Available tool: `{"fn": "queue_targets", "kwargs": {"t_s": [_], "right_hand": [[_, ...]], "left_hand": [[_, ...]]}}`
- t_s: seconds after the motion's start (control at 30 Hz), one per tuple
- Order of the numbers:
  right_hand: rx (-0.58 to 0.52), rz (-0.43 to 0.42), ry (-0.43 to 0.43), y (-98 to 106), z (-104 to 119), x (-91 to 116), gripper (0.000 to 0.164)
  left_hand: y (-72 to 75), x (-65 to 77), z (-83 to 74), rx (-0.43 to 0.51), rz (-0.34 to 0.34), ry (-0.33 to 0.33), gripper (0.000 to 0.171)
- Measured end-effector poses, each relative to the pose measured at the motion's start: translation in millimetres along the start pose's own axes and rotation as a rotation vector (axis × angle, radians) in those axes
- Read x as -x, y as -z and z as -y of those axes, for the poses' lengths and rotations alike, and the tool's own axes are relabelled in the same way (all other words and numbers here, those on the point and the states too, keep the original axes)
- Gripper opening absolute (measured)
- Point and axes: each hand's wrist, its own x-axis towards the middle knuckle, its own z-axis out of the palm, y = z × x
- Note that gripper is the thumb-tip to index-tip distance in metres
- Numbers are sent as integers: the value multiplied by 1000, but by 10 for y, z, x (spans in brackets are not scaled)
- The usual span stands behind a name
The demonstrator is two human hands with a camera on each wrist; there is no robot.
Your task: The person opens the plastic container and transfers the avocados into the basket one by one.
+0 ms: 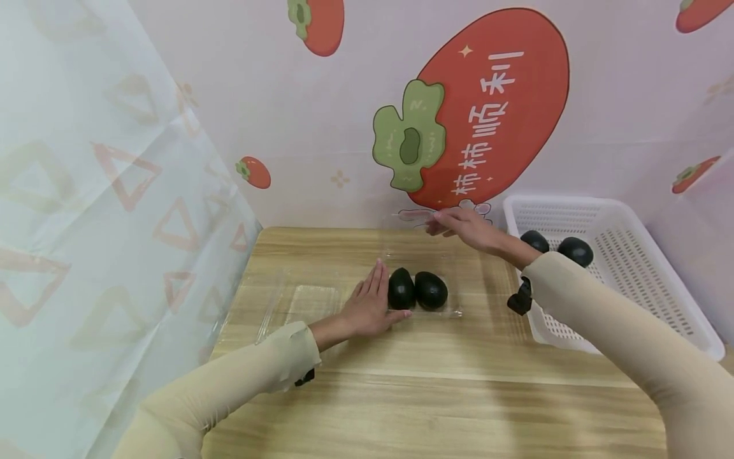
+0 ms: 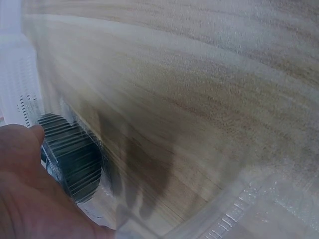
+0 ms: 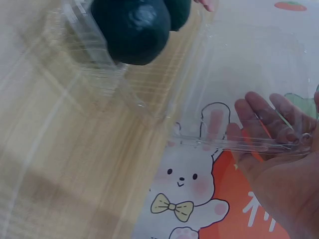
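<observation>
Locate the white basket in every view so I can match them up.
Head: basket at the right, partly behind the right sleeve.
Left wrist: upper left edge, cut off by the frame.
Right wrist: not in it.
Shared landmark: the dark fruit in the clear box.

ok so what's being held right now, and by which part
The right hand holds the raised clear lid by its free edge; the left hand rests against the container.

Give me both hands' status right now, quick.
Left hand: open, fingers straight against the side of the clear container.
Right hand: at the raised clear lid; whether it grips or only touches cannot be told.
</observation>
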Motion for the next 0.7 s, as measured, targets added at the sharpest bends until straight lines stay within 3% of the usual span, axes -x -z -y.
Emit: {"fn": "queue_targets", "kwargs": {"t_s": [0.17,0.37,0.7], "right_hand": [[-54,24,-24,30,22,-81,49],[-136,39,-111,72,30,-185,54],[-361,-70,-244,56,-23,-383,55]], "left_hand": [[20,17,-3,13,-1,-12,110],[18,34,22,36,12,-17,111],[11,53,46,24,21,-23,111]]}}
